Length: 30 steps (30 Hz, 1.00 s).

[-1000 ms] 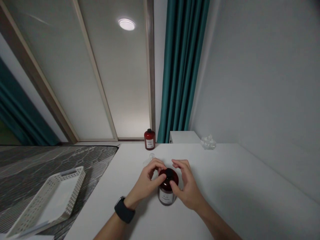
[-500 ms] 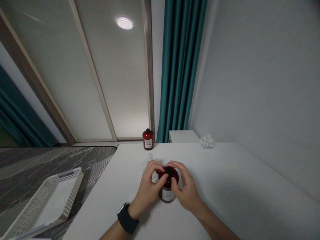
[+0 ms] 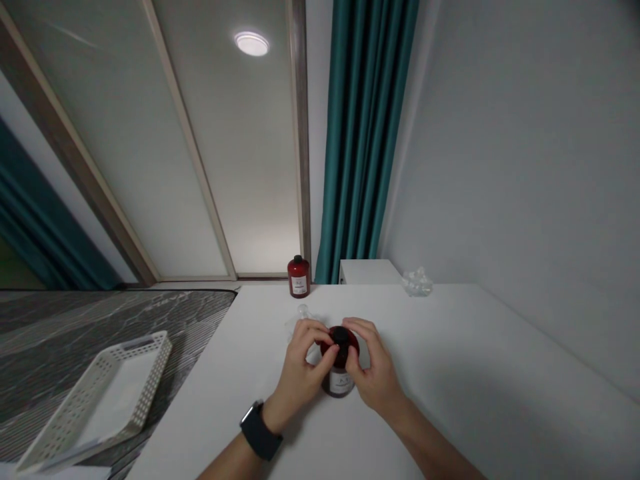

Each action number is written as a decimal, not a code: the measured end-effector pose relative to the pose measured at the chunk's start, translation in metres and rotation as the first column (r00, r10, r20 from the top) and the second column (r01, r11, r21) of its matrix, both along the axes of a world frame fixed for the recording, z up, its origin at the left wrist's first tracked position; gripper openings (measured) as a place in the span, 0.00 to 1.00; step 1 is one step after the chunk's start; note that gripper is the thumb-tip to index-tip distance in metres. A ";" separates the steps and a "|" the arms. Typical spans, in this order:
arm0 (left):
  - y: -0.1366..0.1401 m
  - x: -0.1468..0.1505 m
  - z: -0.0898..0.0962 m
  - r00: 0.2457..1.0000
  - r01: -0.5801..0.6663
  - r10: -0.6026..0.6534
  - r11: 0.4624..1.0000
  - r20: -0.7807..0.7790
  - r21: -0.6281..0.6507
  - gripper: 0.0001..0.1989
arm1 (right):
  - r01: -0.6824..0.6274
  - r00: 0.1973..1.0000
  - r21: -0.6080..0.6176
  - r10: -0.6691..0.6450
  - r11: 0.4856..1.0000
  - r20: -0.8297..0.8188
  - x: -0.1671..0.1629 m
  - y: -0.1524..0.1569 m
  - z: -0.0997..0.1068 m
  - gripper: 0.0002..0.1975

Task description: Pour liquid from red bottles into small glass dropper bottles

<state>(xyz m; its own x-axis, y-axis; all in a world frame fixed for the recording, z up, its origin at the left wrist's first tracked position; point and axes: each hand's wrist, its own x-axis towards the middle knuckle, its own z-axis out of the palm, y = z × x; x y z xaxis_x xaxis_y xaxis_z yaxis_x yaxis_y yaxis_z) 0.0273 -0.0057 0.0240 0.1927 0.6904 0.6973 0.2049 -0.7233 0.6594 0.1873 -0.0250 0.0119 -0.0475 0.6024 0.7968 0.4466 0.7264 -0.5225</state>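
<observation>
Bottle (image 3: 339, 362): dark red, upright on the white table (image 3: 450, 380), between our two hands and nearer to us than its twin (image 3: 299, 277).
Left hand (image 3: 304, 365): thumb and fingers curl around the upper left side, tips close to the black cap (image 3: 341, 334); we cannot tell whether they pinch or merely rest there.
Right hand (image 3: 379, 375): thumb in front of the shoulder, fingers arched behind; firmness of hold likewise unclear to us.
Cap: seated on the neck, as far as we see; how tightly, we cannot tell.
Progress: handling seems under way at the bottle's top; it stands capped, and our hands are not yet off it.
Loose plastic (image 3: 303, 311): clear, just beyond the left hand, partly hidden by it.
Crumpled plastic (image 3: 417, 283): near the far edge, well apart from us.
Edges: left, slanting past our forearm, the basket (image 3: 161, 363) beyond; far, just behind the twin, with a cabinet (image 3: 370, 270) past it; right, against the wall (image 3: 525, 167).
Room: widest toward the right; forward, we judge the loose plastic and twin narrow the way.
</observation>
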 end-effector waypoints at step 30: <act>0.004 -0.004 0.000 0.998 0.036 -0.034 0.999 -0.059 0.033 0.07 | -0.051 0.999 -0.164 0.049 0.985 -0.017 0.001 -0.001 0.005 0.17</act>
